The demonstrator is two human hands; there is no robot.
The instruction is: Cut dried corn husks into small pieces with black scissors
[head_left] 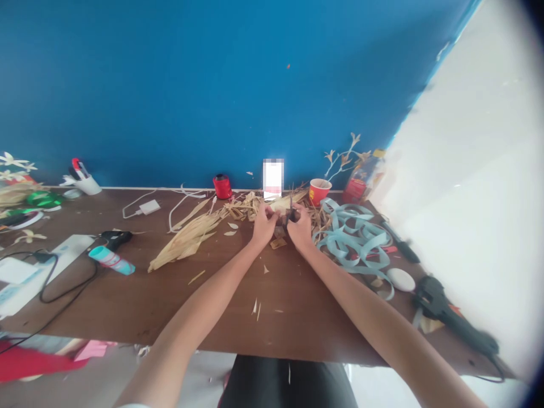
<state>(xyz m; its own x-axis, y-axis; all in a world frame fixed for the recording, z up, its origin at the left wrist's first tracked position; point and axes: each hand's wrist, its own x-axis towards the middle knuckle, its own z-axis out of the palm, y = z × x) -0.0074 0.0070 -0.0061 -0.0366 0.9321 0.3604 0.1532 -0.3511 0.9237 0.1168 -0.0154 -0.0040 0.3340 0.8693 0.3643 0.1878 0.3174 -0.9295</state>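
Note:
My right hand (300, 228) is closed around dark scissors (292, 214), their blades pointing up and away from me. Just to its left, my left hand (264, 224) pinches a pale piece of dried corn husk (281, 204) close to the blades. Whether the blades touch the husk is too small to tell. Small brown scraps (279, 243) lie on the table below the hands. A long bundle of dried husks (191, 238) rests left of my left hand, and more shredded husk (246, 207) is piled behind both hands.
A lit phone (272, 180) leans on the blue wall. Near it stand a red paper cup (319, 192) and a red container (221, 186). Loose light-blue ribbon (352, 229) and a glue gun (453, 317) are at right. A power strip (51, 272) with cables lies left.

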